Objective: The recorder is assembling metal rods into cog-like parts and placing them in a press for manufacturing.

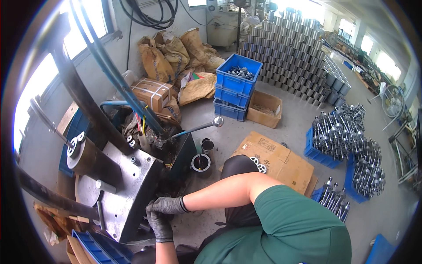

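Note:
Both my hands wear dark grey knit gloves and meet beside the near edge of a thick steel machine plate (pixel 127 193). My right hand (pixel 166 205) reaches in from the right, its fingers curled against the fingers of my left hand (pixel 161 226). Whatever they grip, if anything, is hidden between them. On the plate a dark steel cylinder (pixel 99 165) leans over a round disc. A short bright metal pin (pixel 106 186), a dark rod (pixel 101 214) and a small ring (pixel 135 161) lie nearby.
Thick dark columns (pixel 83 88) rise around the plate. A lever with a ball end (pixel 218 121) sticks out above the floor. Two small pots (pixel 201 163) stand by the machine. Flattened cardboard (pixel 277 158), stacked blue crates (pixel 237 83) and crates of metal shafts (pixel 336 132) lie to the right.

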{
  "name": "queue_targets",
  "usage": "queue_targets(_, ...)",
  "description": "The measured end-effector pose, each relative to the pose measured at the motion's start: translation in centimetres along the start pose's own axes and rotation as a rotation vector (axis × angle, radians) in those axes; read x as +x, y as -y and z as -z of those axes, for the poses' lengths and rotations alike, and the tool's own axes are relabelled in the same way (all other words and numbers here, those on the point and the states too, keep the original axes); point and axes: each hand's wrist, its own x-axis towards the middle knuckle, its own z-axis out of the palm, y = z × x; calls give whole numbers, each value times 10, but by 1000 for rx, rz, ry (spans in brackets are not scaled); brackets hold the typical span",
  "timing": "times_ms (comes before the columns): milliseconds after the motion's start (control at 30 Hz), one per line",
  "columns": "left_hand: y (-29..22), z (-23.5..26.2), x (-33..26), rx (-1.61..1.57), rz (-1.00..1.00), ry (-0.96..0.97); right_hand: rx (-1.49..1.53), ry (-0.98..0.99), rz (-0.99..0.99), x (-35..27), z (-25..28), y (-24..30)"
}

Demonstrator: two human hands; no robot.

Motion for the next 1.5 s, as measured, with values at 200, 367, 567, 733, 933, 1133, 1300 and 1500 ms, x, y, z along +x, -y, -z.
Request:
queue_targets(200, 12, -10, 6, 61, 58, -66, 268, 3, -199, 9, 11, -22)
queue_targets(367, 28, 9, 15, 43, 247, -15, 222, -21, -197, 26, 5, -60)
queue_targets(567, 25, 0, 0, 121, 291, -50, 113, -25, -133, 30, 8, -77)
queue_targets(733, 19, -28, -13, 373, 282, -116, -128, -50, -48, 37, 29, -98)
queue_targets(933, 13, -46, -8, 386, 590, -35, -670, -234, 85, 47, 69, -108)
queue_targets(1133, 23, -49, 4, 134, 823, -50, 194, -105, -6, 28, 58, -99)
queue_targets(1300, 12, -45, 6, -160, 578, -149, 463, -147, -402, 4, 54, -80)
queue_targets(1500, 15, -74, -5, -324, 464, -4, 166, -383, -92, 12, 36, -112)
